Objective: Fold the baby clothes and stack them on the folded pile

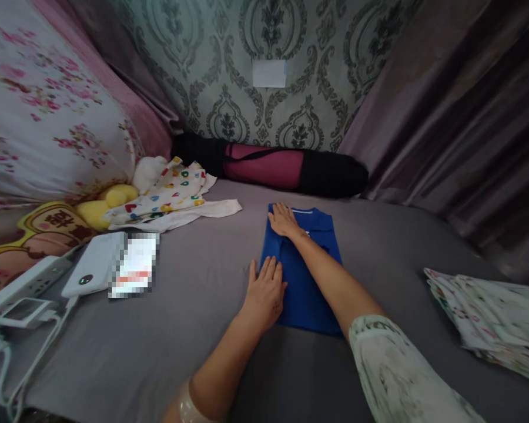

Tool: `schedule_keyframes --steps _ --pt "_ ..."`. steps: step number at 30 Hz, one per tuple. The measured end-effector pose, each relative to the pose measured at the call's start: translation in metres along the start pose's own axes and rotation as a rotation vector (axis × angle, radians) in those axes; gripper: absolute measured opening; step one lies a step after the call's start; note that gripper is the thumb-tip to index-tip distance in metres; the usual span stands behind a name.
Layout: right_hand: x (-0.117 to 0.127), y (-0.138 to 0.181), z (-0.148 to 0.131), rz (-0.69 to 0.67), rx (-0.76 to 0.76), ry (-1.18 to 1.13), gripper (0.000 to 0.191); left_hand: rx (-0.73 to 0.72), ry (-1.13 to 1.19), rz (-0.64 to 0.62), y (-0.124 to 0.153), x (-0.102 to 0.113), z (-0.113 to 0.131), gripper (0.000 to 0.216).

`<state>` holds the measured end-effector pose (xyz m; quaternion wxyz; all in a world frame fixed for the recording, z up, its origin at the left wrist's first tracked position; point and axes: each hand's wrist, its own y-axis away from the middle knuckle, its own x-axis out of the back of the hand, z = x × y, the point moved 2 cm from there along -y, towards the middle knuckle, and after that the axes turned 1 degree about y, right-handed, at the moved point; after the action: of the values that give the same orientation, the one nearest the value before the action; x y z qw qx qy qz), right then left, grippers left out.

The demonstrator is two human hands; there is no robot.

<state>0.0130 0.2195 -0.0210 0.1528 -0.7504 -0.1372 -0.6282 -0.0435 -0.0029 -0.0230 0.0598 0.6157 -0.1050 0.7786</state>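
Observation:
A blue shirt (306, 294), folded into a rough rectangle, lies on the grey bed sheet (203, 282) with its neckline away from me. My left hand (265, 291) rests flat on the shirt's left edge, fingers stretched forward. Farther up, my right hand (284, 220) presses flat on the shirt's upper left corner beside the neckline. Neither hand grips anything. My right forearm crosses over the shirt and hides part of its right side.
A patterned white garment (171, 197) lies at the left beside yellow plush toys (110, 205). Nearer are a power bank (94, 264), a power strip (30, 288) and cables. A black and pink long bag (264, 167) lies along the wall. Folded clothes (494, 317) are stacked at right.

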Motion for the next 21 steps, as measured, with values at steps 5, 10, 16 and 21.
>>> schedule_keyframes --steps 5,10,16,21 --pt "-0.016 -0.005 -0.009 -0.041 -0.021 0.009 0.065 -0.018 -0.020 -0.034 0.004 -0.008 0.002 0.067" --pt "-0.022 -0.005 -0.005 -0.037 -0.043 -0.030 0.066 -0.019 -0.041 -0.080 0.006 -0.011 0.000 0.071" --pt "-0.021 -0.007 -0.006 -0.036 -0.039 -0.113 0.066 -0.004 -0.058 -0.111 0.004 -0.008 0.002 0.071" --pt "0.005 -0.005 0.022 0.020 -0.074 -0.336 0.066 0.029 -0.030 -0.049 -0.001 0.002 0.004 0.059"
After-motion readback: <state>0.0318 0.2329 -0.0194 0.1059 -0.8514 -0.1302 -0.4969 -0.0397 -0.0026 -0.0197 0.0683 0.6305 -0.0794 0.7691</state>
